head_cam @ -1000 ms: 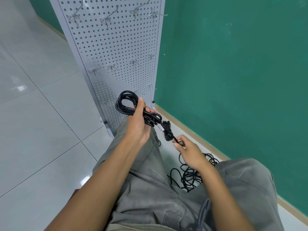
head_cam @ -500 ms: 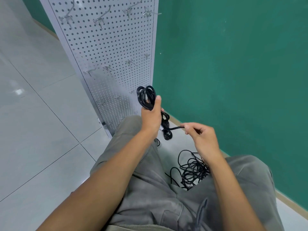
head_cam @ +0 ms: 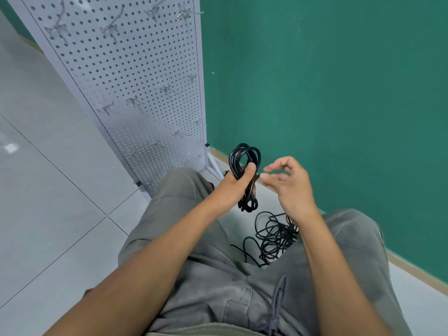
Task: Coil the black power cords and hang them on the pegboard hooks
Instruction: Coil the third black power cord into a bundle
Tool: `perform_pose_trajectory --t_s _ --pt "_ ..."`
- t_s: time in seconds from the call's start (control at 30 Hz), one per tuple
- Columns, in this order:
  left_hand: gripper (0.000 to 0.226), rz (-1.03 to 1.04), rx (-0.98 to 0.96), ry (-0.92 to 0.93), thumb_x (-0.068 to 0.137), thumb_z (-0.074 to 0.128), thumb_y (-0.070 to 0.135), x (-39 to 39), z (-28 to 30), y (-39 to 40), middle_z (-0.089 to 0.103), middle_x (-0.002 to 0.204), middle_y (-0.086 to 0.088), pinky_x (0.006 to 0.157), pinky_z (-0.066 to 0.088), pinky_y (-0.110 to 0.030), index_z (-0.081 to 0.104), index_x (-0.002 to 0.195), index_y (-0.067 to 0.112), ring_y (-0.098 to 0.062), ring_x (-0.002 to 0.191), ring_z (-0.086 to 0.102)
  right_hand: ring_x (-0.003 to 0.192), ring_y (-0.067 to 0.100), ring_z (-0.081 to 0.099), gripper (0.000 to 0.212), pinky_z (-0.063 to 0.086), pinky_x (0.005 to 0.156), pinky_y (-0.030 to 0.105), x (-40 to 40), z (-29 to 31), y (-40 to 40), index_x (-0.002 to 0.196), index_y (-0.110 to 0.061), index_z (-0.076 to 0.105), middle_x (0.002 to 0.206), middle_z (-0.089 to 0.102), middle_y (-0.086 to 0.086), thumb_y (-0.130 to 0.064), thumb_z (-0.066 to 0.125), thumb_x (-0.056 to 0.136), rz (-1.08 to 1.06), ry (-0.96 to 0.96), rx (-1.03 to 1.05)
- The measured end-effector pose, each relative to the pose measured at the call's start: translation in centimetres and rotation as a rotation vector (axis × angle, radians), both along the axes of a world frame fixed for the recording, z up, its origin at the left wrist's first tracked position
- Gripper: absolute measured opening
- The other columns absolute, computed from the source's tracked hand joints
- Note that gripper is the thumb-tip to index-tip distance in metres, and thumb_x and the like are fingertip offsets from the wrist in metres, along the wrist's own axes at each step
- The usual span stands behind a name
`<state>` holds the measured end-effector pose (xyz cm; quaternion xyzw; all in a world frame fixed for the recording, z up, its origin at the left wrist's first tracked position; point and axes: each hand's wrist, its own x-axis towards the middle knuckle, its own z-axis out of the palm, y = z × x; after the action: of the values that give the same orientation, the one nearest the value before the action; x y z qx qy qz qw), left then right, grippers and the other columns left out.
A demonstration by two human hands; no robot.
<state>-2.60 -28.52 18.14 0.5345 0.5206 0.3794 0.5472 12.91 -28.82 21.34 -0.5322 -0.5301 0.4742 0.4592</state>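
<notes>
My left hand point(head_cam: 234, 186) grips a coiled black power cord point(head_cam: 244, 156) around its middle, held upright, with loops sticking out above the thumb and below the fist. My right hand point(head_cam: 288, 183) hovers just right of the coil, fingers curled and apart; its thumb and forefinger tips nearly touch the cord, and I cannot tell if they pinch its end. A loose tangle of black cords point(head_cam: 274, 235) lies on the floor between my knees. The white pegboard point(head_cam: 135, 76) stands ahead, with several bare metal hooks point(head_cam: 111, 30) on it.
A green wall point(head_cam: 327, 93) with a pale baseboard runs along the right. Glossy light floor tiles point(head_cam: 48, 190) spread to the left. My grey-trousered legs point(head_cam: 218, 275) fill the lower middle, either side of the loose cords. The pegboard's foot point(head_cam: 211, 163) rests close to the held coil.
My left hand has turned the coil upright and carried it right and lower. My right hand has let its fingers spread and moved in beside the coil; the cord end it pulled out is wrapped in.
</notes>
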Motion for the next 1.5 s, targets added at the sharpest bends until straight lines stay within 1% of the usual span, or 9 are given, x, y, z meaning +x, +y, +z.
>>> perform_pose_trajectory --t_s 0.27,0.43,0.6,0.83,1.0,1.13,1.3,1.43,1.5 --pt "0.024 -0.220 -0.280 -0.422 0.084 0.081 0.045 -0.2 0.6 -0.9 0.056 0.072 0.004 0.082 0.046 -0.033 0.074 0.076 0.023 -0.015 0.076 0.053 0.082 0.021 0.065 0.032 0.057 0.088 0.043 1.0 -1.0 0.2 0.090 -0.011 0.059 0.090 0.064 0.009 -0.003 0.086 0.076 -0.105 0.028 -0.023" --pt "0.029 -0.236 -0.338 -0.528 0.094 0.069 0.029 -0.6 0.5 -0.6 0.047 0.072 0.000 0.086 0.048 -0.034 0.060 0.068 0.019 -0.014 0.070 0.051 0.093 0.012 0.072 0.018 0.052 0.087 0.020 1.8 -2.9 -0.3 0.105 -0.006 0.067 0.097 0.076 0.005 -0.023 0.067 0.098 0.126 -0.052 -0.122" --pt "0.032 -0.141 -0.370 -0.621 0.099 0.063 0.026 -1.3 0.2 0.3 0.042 0.074 -0.002 0.083 0.052 -0.032 0.052 0.070 0.018 -0.016 0.071 0.046 0.098 0.010 0.068 0.014 0.051 0.095 0.028 2.9 -5.4 -0.4 0.100 -0.015 0.070 0.100 0.075 0.005 -0.020 0.057 0.104 0.214 -0.260 -0.147" --pt "0.028 -0.026 -0.313 -0.533 0.092 0.063 0.009 -1.8 0.3 0.6 0.041 0.066 0.000 0.076 0.045 -0.034 0.052 0.067 0.018 -0.015 0.062 0.044 0.057 0.012 0.054 0.011 0.051 0.068 0.025 2.4 -3.6 0.1 0.104 0.002 0.061 0.077 0.076 0.007 -0.008 0.062 0.100 -0.059 0.143 -0.099" --pt "0.031 -0.007 -0.324 -0.363 0.081 0.080 0.021 -1.1 -0.5 0.5 0.046 0.061 0.000 0.071 0.044 -0.033 0.054 0.065 0.017 -0.017 0.059 0.047 0.102 0.022 0.074 0.008 0.058 0.092 0.039 1.3 -1.5 -0.2 0.096 -0.004 0.064 0.098 0.078 0.014 -0.011 0.062 0.100 -0.016 0.265 -0.110" --pt "0.024 -0.095 -0.233 -0.304 0.083 0.081 0.027 -0.4 -0.9 0.2 0.049 0.063 -0.001 0.065 0.044 -0.028 0.061 0.079 0.015 -0.015 0.062 0.049 0.115 0.016 0.068 0.012 0.053 0.104 0.048 0.0 -1.0 -0.3 0.085 -0.009 0.070 0.120 0.071 0.004 -0.008 0.067 0.097 -0.064 0.294 -0.154" --pt "0.013 -0.113 -0.161 -0.248 0.102 0.063 0.021 -0.1 -0.2 -0.1 0.060 0.075 0.000 0.049 0.041 -0.012 0.064 0.090 0.017 -0.010 0.064 0.055 0.112 0.018 0.071 0.007 0.052 0.106 0.039 -0.8 -0.7 -0.3 0.095 -0.002 0.078 0.121 0.074 0.004 -0.004 0.075 0.088 -0.157 0.437 -0.235" --pt "0.025 -0.169 -0.214 -0.346 0.102 0.062 0.022 0.0 -0.1 0.0 0.075 0.120 -0.002 0.091 0.054 -0.028 0.066 0.127 0.021 -0.020 0.110 0.071 0.110 0.013 0.071 0.006 0.055 0.099 0.031 -0.8 -0.2 -0.1 0.090 -0.008 0.081 0.121 0.074 0.002 -0.008 0.080 0.084 -0.176 0.421 -0.252" --pt "0.028 -0.227 -0.229 -0.384 0.104 0.059 0.021 0.1 0.1 0.0 0.072 0.127 -0.007 0.087 0.054 -0.027 0.064 0.131 0.017 -0.026 0.120 0.067 0.107 0.009 0.071 0.007 0.058 0.082 0.023 -0.5 0.0 0.2 0.090 -0.011 0.080 0.124 0.073 0.001 -0.010 0.081 0.084 -0.176 0.390 -0.260"
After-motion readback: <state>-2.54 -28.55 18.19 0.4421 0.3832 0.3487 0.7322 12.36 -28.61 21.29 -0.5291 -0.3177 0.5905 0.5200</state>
